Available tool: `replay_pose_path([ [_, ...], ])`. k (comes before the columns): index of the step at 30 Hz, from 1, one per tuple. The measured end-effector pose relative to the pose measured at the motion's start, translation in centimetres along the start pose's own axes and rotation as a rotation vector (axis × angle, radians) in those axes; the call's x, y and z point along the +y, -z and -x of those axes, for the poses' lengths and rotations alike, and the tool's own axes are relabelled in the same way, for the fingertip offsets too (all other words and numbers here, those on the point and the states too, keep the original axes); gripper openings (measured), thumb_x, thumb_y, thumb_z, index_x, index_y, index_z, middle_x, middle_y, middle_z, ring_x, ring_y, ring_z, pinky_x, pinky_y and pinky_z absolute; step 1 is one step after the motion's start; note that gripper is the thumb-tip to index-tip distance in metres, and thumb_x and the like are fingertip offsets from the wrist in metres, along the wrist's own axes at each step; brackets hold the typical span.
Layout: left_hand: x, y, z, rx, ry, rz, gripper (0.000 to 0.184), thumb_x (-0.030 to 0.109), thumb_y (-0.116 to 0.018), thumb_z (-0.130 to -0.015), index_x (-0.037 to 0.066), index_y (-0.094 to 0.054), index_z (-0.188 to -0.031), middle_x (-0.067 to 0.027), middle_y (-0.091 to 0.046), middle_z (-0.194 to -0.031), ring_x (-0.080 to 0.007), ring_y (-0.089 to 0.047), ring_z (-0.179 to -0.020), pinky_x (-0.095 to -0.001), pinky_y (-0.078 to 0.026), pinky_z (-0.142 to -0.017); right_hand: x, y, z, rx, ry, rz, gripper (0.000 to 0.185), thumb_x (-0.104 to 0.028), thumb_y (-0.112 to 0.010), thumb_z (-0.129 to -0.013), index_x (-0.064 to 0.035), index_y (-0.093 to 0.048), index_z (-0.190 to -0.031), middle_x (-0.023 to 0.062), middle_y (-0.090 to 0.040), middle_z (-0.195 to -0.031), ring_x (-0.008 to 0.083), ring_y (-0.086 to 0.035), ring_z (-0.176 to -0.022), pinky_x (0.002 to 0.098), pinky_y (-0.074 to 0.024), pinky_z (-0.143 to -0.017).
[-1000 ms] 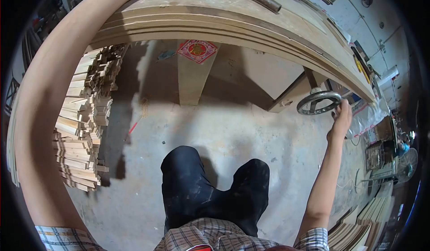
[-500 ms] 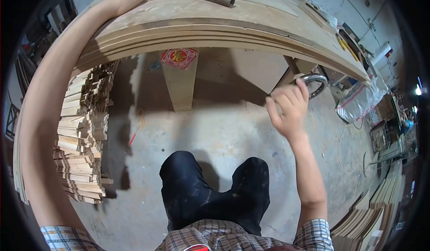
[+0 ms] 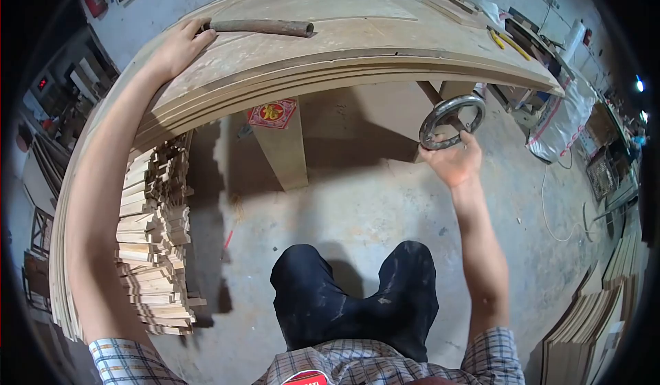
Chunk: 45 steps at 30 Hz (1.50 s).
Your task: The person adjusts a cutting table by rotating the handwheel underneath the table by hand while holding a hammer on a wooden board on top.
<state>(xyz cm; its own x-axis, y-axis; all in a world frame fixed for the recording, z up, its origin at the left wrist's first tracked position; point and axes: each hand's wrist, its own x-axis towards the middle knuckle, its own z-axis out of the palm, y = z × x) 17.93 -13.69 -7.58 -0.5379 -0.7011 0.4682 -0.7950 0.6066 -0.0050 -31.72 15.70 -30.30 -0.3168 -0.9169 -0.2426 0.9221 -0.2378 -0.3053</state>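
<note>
My left hand [image 3: 180, 49] rests on the top board near its left end, fingers and thumb closed about the near end of a brown, hollow pipe [image 3: 265, 27]. The pipe lies along the board. Below the board's front edge, my right hand [image 3: 456, 163] is turned palm up, its fingers and thumb on the lower rim of a metal handwheel [image 3: 427, 125]. The wheel's spokes and hub show above my hand. A stack of wide wooden boards [image 3: 330, 69] lies between the two hands, forming the work surface.
Cut wood strips [image 3: 155, 240] are piled under the boards at left. A post [image 3: 282, 151] with a red paper label stands beneath. Yellow-handled pliers [image 3: 509, 43] lie on the right. A white sack [image 3: 553, 127] and stacked panels [image 3: 584, 330] stand at right.
My right hand has turned from knuckles-up to palm-up, and the handwheel has come round with more of it in sight. My left hand stays at the pipe's end; the view has shifted.
</note>
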Motion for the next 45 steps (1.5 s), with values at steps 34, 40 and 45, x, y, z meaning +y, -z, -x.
replay_pose_path([
  [34,1.2,0.0,0.4,0.020,0.069,0.007,0.071,0.050,-0.049,-0.103,0.002,-0.052,-0.155,-0.0249,-0.049,-0.161,-0.0403,-0.047,-0.149,-0.0466,-0.038,-0.124,-6.0,-7.2,-0.6,0.103,0.705,1.291,0.047,-0.044,-0.054,-0.111,-0.0022,-0.072,-0.102,0.0016,-0.067,-0.092,0.0199,-0.060,-0.089,0.0353,-0.0487,-0.085],
  [40,1.3,0.1,0.3,-0.012,0.071,0.005,0.071,0.050,-0.049,-0.104,0.002,-0.051,-0.156,-0.0247,-0.048,-0.162,-0.0402,-0.045,-0.150,-0.0464,-0.038,-0.124,-2.2,-10.1,0.6,-0.209,1.575,2.279,0.031,-0.027,-0.068,-0.098,0.0003,-0.070,-0.085,0.0149,-0.071,-0.084,0.0353,-0.065,-0.079,0.0491,-0.0501,-0.079],
  [45,0.3,-0.4,0.2,0.015,0.018,0.015,0.070,0.052,-0.050,-0.105,0.003,-0.052,-0.155,-0.0248,-0.049,-0.160,-0.0399,-0.046,-0.150,-0.0457,-0.039,-0.124,3.2,-11.1,4.2,-0.331,1.661,2.656,0.020,-0.024,-0.073,-0.088,-0.0039,-0.072,-0.084,0.0151,-0.066,-0.090,0.0352,-0.061,-0.097,0.0507,-0.0469,-0.097],
])
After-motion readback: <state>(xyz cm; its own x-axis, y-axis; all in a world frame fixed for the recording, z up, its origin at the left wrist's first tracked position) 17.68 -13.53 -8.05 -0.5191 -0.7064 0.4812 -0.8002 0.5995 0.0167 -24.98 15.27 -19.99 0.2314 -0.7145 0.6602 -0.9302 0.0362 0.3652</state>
